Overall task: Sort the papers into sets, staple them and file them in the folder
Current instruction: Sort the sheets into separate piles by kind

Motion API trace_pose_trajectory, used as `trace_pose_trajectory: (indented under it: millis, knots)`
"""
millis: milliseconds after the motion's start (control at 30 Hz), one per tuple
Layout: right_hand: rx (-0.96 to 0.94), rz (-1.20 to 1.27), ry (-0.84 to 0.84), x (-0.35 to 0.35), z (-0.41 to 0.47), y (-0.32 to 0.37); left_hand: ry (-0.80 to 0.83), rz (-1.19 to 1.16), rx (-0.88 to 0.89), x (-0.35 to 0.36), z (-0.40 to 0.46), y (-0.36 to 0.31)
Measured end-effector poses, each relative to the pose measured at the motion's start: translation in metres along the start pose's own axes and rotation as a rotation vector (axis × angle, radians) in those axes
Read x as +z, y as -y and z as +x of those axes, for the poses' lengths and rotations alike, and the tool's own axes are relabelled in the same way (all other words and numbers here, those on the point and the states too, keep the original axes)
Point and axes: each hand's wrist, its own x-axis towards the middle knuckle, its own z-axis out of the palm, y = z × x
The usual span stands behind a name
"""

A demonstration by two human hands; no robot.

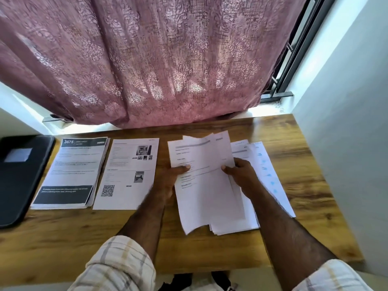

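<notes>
My left hand point(171, 179) and my right hand point(241, 174) hold a loose bundle of white printed sheets point(206, 185) above the right half of the wooden desk point(63, 238). The left thumb pinches the top sheet's left edge, and the right hand grips the sheets from the right. More sheets with blue marks point(266, 171) lie under and to the right of the bundle. A stack headed "3675" with dark bands point(73, 173) lies at the left. A single sheet with photos and a QR code point(128, 173) lies beside it. A black folder point(19, 177) sits shut at the far left.
A pink patterned curtain point(157, 59) hangs over the desk's far edge. A white wall point(346, 143) borders the desk on the right, with a window frame point(294, 49) above. No stapler is in view.
</notes>
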Motion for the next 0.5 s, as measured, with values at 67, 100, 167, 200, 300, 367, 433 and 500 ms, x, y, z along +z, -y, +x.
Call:
trace_pose_trajectory:
  millis: [67,100,167,200,300,367,433,500]
  knots:
    - [-0.013,0.100,0.039,0.006,-0.001,0.004,0.124,-0.148,0.028,-0.019,0.001,-0.001]
    - [-0.003,0.105,0.041,0.010,-0.001,0.005,0.165,-0.152,0.006,-0.027,0.001,0.000]
    - [0.019,0.018,0.026,0.022,0.000,0.006,0.170,-0.037,-0.012,-0.039,0.000,0.003]
    - [0.024,-0.026,0.017,0.028,0.000,0.006,0.138,0.033,0.000,-0.041,-0.001,0.003]
    - [-0.035,0.030,0.035,0.042,-0.001,0.015,0.045,0.072,0.085,-0.044,-0.002,-0.005]
    - [-0.142,0.169,0.087,0.049,-0.005,0.031,0.036,-0.004,0.201,-0.047,-0.003,-0.024]
    - [-0.246,0.283,0.121,0.055,-0.006,0.053,0.075,-0.050,0.323,-0.048,-0.007,-0.050]
    - [-0.347,0.349,0.131,0.057,-0.004,0.075,0.117,-0.055,0.410,-0.046,-0.009,-0.076]
